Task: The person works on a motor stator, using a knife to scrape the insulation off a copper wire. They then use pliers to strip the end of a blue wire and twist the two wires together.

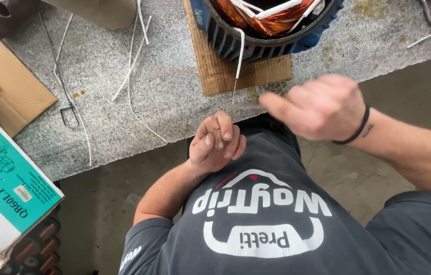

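Left hand (pixel 218 142) close to the chest, fingers curled shut, pinching the near end of a thin wire (pixel 235 90). Right hand (pixel 317 107) (blurred) fisted; its hold cannot be told. Wire runs up into a white sleeve (pixel 239 53) on the motor stator (pixel 266 25), which sits on cardboard (pixel 215 71) on the granite bench (pixel 124 91).
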